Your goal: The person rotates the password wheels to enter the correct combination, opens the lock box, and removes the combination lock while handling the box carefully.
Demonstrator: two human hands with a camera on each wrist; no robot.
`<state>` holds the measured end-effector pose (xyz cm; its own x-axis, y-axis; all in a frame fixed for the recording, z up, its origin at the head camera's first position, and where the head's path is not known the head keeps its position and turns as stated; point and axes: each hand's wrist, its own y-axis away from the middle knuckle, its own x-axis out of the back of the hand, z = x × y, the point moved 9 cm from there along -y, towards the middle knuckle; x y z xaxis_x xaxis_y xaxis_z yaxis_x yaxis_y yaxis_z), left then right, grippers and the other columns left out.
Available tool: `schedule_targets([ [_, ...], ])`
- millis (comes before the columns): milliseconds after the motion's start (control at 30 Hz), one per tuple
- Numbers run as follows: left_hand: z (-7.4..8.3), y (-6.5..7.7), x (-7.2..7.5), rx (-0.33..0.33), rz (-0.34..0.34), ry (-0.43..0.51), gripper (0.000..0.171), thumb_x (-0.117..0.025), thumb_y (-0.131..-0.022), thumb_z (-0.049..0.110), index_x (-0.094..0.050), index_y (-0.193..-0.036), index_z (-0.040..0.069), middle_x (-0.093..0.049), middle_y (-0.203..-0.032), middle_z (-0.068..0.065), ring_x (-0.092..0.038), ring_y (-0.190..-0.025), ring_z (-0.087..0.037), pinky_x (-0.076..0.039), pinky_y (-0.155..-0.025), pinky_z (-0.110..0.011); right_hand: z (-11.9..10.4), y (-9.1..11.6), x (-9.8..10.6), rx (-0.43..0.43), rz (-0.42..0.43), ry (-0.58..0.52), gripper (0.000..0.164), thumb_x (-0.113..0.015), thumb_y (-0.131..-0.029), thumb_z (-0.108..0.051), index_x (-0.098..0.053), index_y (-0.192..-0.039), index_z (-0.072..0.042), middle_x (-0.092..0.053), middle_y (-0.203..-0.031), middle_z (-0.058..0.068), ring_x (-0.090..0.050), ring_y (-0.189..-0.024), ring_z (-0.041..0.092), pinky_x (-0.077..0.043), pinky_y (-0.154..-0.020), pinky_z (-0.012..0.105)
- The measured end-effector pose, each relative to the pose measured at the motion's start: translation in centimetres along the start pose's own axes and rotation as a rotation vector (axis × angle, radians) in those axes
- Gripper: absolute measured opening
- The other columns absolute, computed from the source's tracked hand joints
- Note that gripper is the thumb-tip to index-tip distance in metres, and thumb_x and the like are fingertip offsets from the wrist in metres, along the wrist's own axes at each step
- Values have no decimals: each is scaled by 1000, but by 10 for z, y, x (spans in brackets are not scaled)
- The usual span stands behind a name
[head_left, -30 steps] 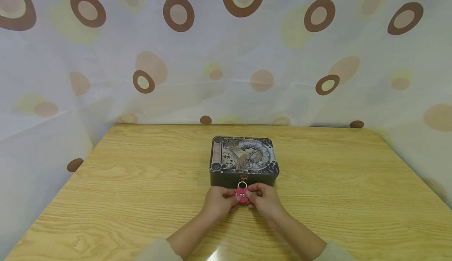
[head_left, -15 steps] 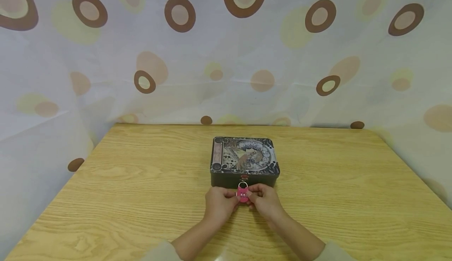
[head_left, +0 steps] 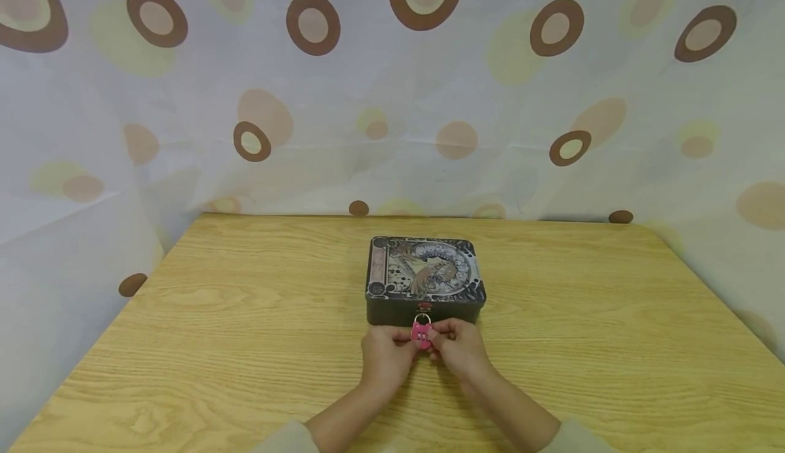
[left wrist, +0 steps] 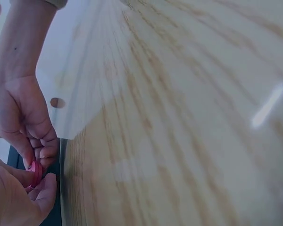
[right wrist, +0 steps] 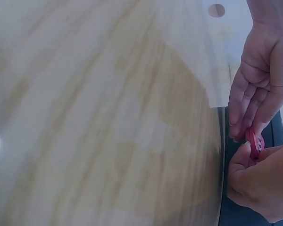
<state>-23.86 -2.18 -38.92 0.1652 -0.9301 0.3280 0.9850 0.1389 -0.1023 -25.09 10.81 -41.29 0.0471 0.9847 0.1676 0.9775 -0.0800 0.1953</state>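
In the head view, a pink combination padlock (head_left: pixel 422 335) with a silver shackle (head_left: pixel 422 317) is held upright against the front of a dark tin box (head_left: pixel 426 270). Its number dials face me. The shackle's top overlaps the area just below the red clasp (head_left: pixel 424 306) on the box front. My left hand (head_left: pixel 388 356) pinches the lock's left side between thumb and fingers. From the right side, my right hand (head_left: pixel 464 349) grips it too, thumb beside the dials. Both wrist views show the padlock (right wrist: pixel 257 144) between the fingertips of the two hands, close to the box wall.
The box stands on a wooden table (head_left: pixel 257 317), its lid printed with an ornate picture. Behind and at both sides hangs a pale cloth (head_left: pixel 343 99) patterned with brown and yellow circles. Light-coloured sleeves (head_left: pixel 288 438) show at the lower edge.
My left wrist and forearm have shifted slightly right, and the padlock has risen a little. Both hands keep their hold on it; the box stays where it was.
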Motion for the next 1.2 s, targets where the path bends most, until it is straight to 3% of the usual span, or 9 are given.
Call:
schedule_targets([
  [233, -4, 0, -1, 44, -13, 41, 3, -68, -75, -8, -69, -74, -11, -67, -64, -17, -59, -51, -12, -50, -45, -16, 0, 0, -1, -13, 9, 3, 14, -50, -88, 7, -54, -96, 18, -56, -72, 8, -52, -60, 8, -48, -51, 16],
  [700, -4, -2, -1, 38, -52, 98, 5, -68, -73, -11, -67, -76, -14, -67, -65, -22, -63, -52, -19, -53, -46, -21, 1, -1, 0, -17, 5, 9, 15, -49, -89, 7, -54, -97, 18, -56, -73, 9, -52, -61, 9, -49, -52, 16],
  [1033, -13, -5, -12, 148, -201, 187, 14, -62, -76, -11, -63, -88, -17, -68, -75, -24, -64, -60, -15, -58, -56, -27, 4, -3, 3, -22, -13, 15, 16, -49, -90, 5, -53, -99, 17, -56, -77, 10, -52, -64, 10, -49, -54, 16],
  [1200, -19, -9, -16, 187, -239, 215, 20, -62, -79, -9, -61, -97, -18, -67, -83, -26, -68, -71, -20, -59, -63, -29, 4, -2, 3, -8, -16, 16, 16, -50, -89, 6, -54, -98, 18, -57, -75, 10, -52, -62, 10, -48, -53, 17],
])
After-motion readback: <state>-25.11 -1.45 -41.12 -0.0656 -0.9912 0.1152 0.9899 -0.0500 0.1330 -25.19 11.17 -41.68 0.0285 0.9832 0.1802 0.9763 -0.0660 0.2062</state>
